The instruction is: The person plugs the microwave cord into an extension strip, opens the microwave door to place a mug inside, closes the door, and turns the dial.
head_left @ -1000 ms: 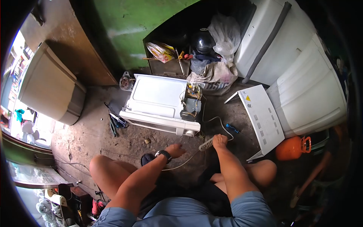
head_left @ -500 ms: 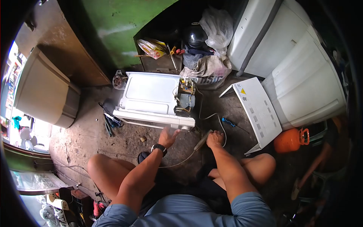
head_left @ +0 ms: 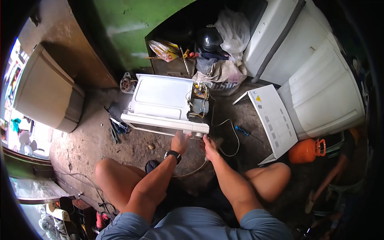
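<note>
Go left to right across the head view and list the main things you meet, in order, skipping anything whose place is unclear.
Large beige-and-grey casing → cluster of dark hand tools → white boxy appliance with one open side → blue-handled screwdriver → white slotted panel → orange rounded cylinder.

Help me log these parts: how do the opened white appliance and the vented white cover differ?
The appliance is a box with exposed wiring; the cover is a bent sheet with slots and a yellow label. The left hand and right hand are at the appliance's front; the cover is untouched. Both are white, on the floor.
</note>
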Motion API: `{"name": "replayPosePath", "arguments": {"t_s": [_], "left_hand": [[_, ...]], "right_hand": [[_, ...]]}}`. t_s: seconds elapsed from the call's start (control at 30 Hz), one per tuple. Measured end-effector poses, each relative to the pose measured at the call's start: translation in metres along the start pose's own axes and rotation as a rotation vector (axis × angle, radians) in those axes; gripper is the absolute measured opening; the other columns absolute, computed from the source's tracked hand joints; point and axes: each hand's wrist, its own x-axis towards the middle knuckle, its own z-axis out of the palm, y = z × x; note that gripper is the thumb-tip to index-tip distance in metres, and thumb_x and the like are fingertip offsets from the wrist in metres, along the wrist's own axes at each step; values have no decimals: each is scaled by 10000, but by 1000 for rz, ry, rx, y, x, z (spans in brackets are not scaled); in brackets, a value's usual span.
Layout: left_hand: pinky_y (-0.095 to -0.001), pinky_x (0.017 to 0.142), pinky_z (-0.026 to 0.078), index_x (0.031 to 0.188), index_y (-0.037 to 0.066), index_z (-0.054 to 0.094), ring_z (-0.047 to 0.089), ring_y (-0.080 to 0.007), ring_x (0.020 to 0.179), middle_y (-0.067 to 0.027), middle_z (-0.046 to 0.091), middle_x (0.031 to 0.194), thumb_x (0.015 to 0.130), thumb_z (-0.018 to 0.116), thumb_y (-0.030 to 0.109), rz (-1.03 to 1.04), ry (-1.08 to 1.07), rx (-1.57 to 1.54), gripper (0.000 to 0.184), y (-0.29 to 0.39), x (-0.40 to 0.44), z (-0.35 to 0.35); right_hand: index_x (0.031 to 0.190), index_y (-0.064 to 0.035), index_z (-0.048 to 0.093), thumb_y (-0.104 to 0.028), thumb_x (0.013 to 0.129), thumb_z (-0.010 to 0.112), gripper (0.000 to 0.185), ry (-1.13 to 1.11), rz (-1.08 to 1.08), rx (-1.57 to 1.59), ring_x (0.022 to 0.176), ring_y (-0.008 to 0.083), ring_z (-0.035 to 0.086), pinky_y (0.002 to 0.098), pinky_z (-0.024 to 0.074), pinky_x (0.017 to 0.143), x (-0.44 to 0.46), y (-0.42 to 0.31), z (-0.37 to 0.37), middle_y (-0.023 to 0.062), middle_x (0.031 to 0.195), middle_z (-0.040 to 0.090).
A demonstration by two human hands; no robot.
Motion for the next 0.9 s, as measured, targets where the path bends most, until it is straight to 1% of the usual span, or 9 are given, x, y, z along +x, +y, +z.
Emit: {"name": "replayPosePath", "arguments": {"t_s": [0.17, 0.23, 0.33, 0.4, 0.43, 0.53, 0.7, 0.77, 0.9], "left_hand": [[-476, 805, 494, 1107, 12, 576, 639, -443, 955, -250, 678, 990, 903, 666, 391, -21, 11, -12, 439, 14, 0, -1], [-474, 817, 491, 1118, 4, 574, 636, -444, 967, -255, 674, 991, 896, 663, 426, -46, -3, 8, 484, 16, 2, 1], [-468, 835, 489, 1133, -2, 573, 633, -442, 985, -261, 671, 996, 892, 660, 446, -67, -17, 2, 516, 10, 11, 10], [-393, 768, 506, 1034, -43, 615, 678, -322, 850, -186, 700, 904, 876, 695, 439, 30, 101, -28, 513, 4, 19, 21], [-381, 767, 507, 1023, -51, 619, 679, -296, 851, -181, 703, 907, 886, 689, 426, 72, 105, -48, 501, 4, 23, 23], [-378, 761, 507, 1019, -53, 624, 678, -287, 845, -180, 701, 900, 892, 688, 410, 5, 64, -32, 485, 8, 19, 24], [-373, 745, 506, 1003, -58, 632, 680, -281, 837, -193, 698, 899, 888, 699, 403, 65, 78, -9, 480, 6, 24, 25], [-364, 733, 502, 1004, -65, 635, 670, -270, 803, -189, 696, 879, 891, 699, 395, 81, 20, -47, 478, 8, 23, 23], [-362, 736, 497, 1010, -72, 633, 658, -271, 792, -189, 693, 876, 892, 700, 385, 86, 32, -125, 477, 4, 27, 36]], "right_hand": [[1099, -114, 590, -430, 946, 629, 353, 28, -41, 39, 855, 132, 608, 309, 509, 725, 16, 5, -4, -3, 994, 630], [1082, -116, 601, -416, 945, 637, 332, 43, -61, 46, 838, 121, 608, 292, 511, 713, 23, 6, -10, -6, 974, 635], [1050, -121, 615, -419, 938, 645, 320, 84, -123, -75, 825, 110, 607, 287, 513, 711, 35, -2, -12, -15, 947, 640], [1031, -124, 626, -418, 935, 649, 310, 60, -108, -40, 807, 104, 605, 286, 513, 707, 36, -7, -12, -22, 920, 636], [1019, -125, 623, -420, 929, 659, 311, 67, -89, -23, 799, 107, 609, 288, 511, 699, 39, -11, -14, -27, 911, 632], [1000, -127, 618, -417, 921, 670, 305, 74, -102, -80, 800, 111, 612, 293, 514, 692, 41, -10, -20, -29, 894, 629], [977, -126, 615, -402, 913, 686, 291, 69, -92, 42, 796, 111, 615, 289, 513, 690, 35, -19, -14, -31, 879, 626], [962, -124, 620, -403, 914, 685, 291, 122, -88, 50, 779, 108, 609, 282, 510, 678, 31, -20, -12, -31, 868, 625], [962, -121, 630, -403, 917, 680, 290, 119, -83, 89, 762, 103, 600, 275, 508, 660, 41, -17, -21, -36, 854, 623]]}}
